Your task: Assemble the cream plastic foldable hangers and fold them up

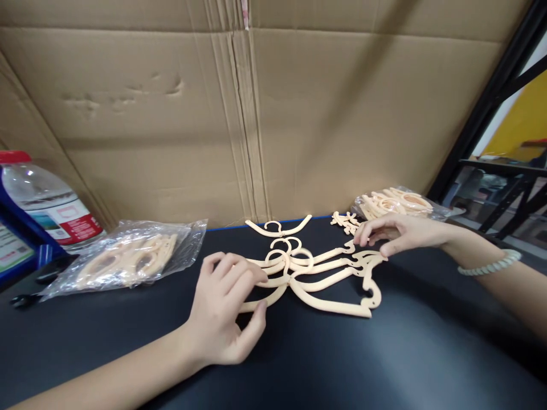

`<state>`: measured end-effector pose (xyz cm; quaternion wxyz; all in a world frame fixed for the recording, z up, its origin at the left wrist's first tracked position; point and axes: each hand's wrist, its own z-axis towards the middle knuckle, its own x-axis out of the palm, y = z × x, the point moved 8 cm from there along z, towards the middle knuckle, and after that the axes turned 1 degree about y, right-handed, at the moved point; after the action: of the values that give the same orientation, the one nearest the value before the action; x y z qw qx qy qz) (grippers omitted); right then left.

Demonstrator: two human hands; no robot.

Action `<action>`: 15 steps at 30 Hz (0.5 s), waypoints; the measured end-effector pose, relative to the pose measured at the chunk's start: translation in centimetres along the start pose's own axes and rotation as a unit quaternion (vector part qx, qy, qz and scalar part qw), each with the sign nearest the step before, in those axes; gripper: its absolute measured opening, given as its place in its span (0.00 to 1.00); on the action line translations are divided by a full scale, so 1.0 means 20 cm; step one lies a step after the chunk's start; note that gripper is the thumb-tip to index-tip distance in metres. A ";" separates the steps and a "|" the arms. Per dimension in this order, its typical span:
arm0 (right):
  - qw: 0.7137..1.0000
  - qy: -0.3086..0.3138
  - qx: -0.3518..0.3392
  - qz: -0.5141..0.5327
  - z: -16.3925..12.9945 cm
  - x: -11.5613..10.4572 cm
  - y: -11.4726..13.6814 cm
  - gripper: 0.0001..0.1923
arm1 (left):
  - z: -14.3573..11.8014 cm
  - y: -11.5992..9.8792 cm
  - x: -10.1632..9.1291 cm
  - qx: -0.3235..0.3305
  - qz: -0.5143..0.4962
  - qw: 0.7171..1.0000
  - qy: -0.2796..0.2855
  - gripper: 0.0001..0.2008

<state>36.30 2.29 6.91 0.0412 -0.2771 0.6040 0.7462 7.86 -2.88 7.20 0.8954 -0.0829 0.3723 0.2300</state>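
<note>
Several beige plastic clothes hangers (329,307) lie overlapped on the dark tabletop, their round hooks bunched in the middle. My left hand (226,310) rests over their left arms, which it partly hides. Its fingers are bent and its thumb stands apart from them, close to the nearest hanger. My right hand (397,233) hovers over the right ends of the hangers, thumb and fingers spread with a gap between. The thumb comes close to a beige hooked end piece (371,293); whether it touches is unclear. Behind the pile lies a separate hanger (280,232).
Clear plastic bags of beige parts lie at left (128,259) and back right (393,202). Small beige pieces (345,221) sit near the cardboard wall (342,125). A red-capped bottle (51,199) and a blue container (15,245) stand at far left. A black metal frame (474,108) rises at right.
</note>
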 end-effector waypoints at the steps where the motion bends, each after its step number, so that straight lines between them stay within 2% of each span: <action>1: 0.999 0.007 -0.003 -0.039 0.01 0.01 0.01 0.13 | 0.00 -0.03 0.02 0.026 -0.012 0.999 0.021 0.10; 3: 0.994 0.031 0.003 -0.109 0.01 0.09 0.02 0.10 | -0.01 -0.06 0.06 0.057 -0.021 0.996 0.066 0.11; 5: 0.987 0.009 -0.018 -0.160 0.01 0.19 0.08 0.09 | -0.02 -0.07 0.08 0.061 -0.015 0.994 0.091 0.09; 7: 0.963 0.015 -0.065 -0.260 -0.02 0.35 0.16 0.12 | -0.01 -0.06 0.10 0.050 -0.007 0.994 0.097 0.07; 9: 0.945 0.049 -0.101 -0.306 -0.05 0.54 0.20 0.15 | -0.01 -0.04 0.11 0.031 0.002 0.994 0.103 0.07; 11: 0.935 0.073 -0.120 -0.325 -0.07 0.66 0.21 0.07 | -0.01 -0.01 0.13 0.003 0.015 0.993 0.117 0.08; 12: 0.934 0.073 -0.123 -0.327 -0.07 0.69 0.20 0.03 | 0.00 0.00 0.13 -0.010 0.024 0.992 0.119 0.09; 15: 0.942 0.026 -0.126 -0.309 -0.06 0.66 0.17 0.05 | 0.00 0.00 0.10 -0.009 0.060 0.995 0.080 0.13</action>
<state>24.19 -3.42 3.65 0.2186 -0.4724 0.3908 0.7591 9.09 -2.12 5.89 0.8465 -0.0865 0.4451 0.2788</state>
